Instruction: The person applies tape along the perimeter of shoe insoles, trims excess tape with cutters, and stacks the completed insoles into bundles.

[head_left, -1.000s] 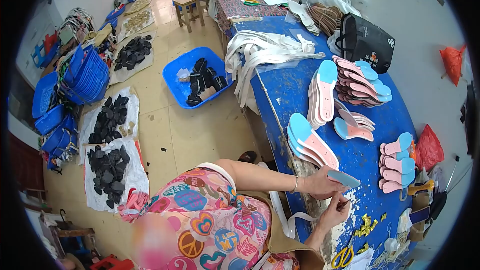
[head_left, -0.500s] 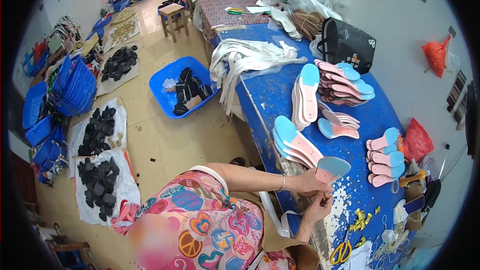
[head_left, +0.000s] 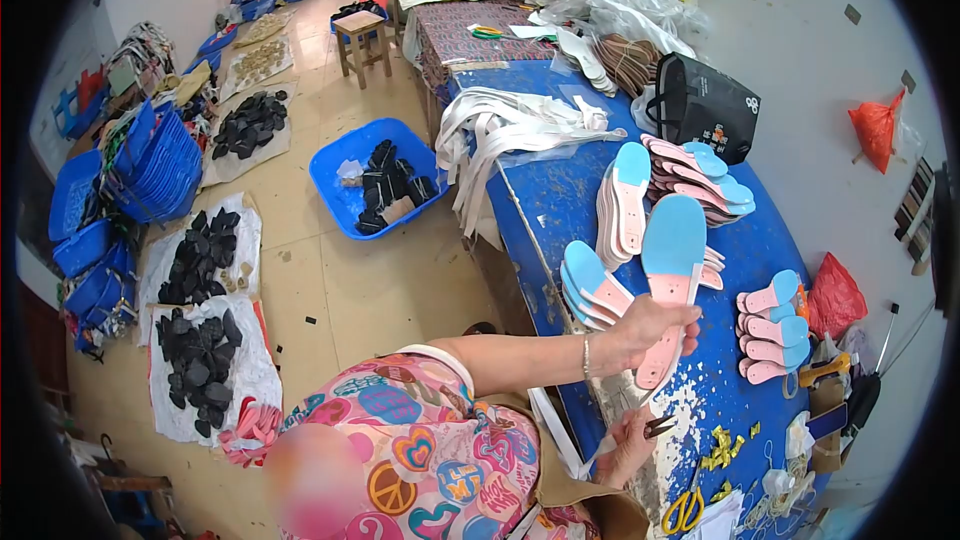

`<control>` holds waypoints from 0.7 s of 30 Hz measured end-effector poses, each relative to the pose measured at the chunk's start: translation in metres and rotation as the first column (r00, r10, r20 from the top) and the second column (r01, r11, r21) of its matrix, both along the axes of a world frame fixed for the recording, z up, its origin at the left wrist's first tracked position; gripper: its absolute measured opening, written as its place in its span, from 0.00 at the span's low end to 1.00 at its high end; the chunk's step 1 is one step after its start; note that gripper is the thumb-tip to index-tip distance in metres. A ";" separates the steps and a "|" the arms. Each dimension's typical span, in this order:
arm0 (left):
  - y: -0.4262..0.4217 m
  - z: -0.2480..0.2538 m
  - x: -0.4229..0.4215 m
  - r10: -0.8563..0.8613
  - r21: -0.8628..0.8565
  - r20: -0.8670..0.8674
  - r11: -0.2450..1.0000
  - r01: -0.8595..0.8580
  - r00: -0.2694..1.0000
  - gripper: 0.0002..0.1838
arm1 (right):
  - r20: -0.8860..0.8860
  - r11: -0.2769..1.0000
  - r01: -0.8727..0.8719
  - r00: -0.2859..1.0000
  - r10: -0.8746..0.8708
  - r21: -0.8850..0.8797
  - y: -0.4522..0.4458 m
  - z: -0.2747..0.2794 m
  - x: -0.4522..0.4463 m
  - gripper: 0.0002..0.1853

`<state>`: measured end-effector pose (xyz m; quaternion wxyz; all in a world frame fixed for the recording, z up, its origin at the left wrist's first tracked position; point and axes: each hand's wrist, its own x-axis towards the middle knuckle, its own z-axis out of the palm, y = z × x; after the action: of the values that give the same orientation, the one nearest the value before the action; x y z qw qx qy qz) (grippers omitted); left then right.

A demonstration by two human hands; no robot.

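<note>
My left hand (head_left: 645, 332), with a bracelet at the wrist, grips a blue-and-pink insole (head_left: 672, 250) and holds it up over the table, blue end upward. Below it, my right hand (head_left: 625, 448) is closed around a small tool with two dark, slightly parted tips (head_left: 658, 426), which looks like thread snips; its handle is hidden in the palm. Close by my left hand lies a fanned stack of insoles (head_left: 590, 285). Yellow-handled scissors (head_left: 684, 510) rest near my right hand.
More insole piles (head_left: 772, 330) stand on the blue table (head_left: 545, 240), with white straps (head_left: 520, 125) and a black bag (head_left: 705, 110) behind. Gold-coloured scraps (head_left: 722, 448) lie near the front. A blue basin (head_left: 330, 165) of dark pieces is on the floor.
My left hand has raised the insole, which now stands upright and shows its full length. My right hand has moved down away from it, and the dark tool tips now show.
</note>
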<state>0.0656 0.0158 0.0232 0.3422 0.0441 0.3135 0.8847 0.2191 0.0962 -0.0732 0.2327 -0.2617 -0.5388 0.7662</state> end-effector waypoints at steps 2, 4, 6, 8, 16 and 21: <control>0.008 0.001 -0.002 0.026 -0.005 -0.010 1.000 -0.026 1.000 0.10 | -0.077 0.979 -0.007 0.997 -0.009 -0.203 -0.012 0.001 -0.009 0.09; 0.022 -0.007 0.002 0.016 -0.036 -0.087 0.999 -0.020 0.996 0.11 | -0.061 0.970 0.055 0.996 -0.071 -0.237 -0.024 0.007 -0.020 0.08; 0.035 -0.023 0.020 0.052 0.021 -0.066 0.998 -0.051 0.996 0.11 | -0.040 0.956 0.119 0.990 -0.134 -0.268 -0.026 0.007 -0.021 0.08; 0.040 -0.036 0.032 0.040 0.057 0.027 0.997 -0.042 0.999 0.10 | -0.157 0.955 0.146 0.969 -0.191 -0.259 -0.019 0.000 -0.013 0.08; -0.016 -0.216 0.086 -0.288 -0.312 -0.949 0.908 0.280 -0.123 0.29 | -0.216 0.863 0.391 0.917 -0.336 0.319 0.112 -0.064 0.116 0.10; -0.023 -0.275 0.075 -0.681 -0.784 -0.578 0.616 0.075 -0.450 0.24 | -0.317 0.573 0.736 0.675 -0.667 0.362 0.094 0.014 0.162 0.18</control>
<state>0.1411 -0.0071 -0.2521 0.2825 0.7446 0.5709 0.1995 0.3814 0.1907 -0.0597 0.6108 -0.3341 -0.5374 0.4760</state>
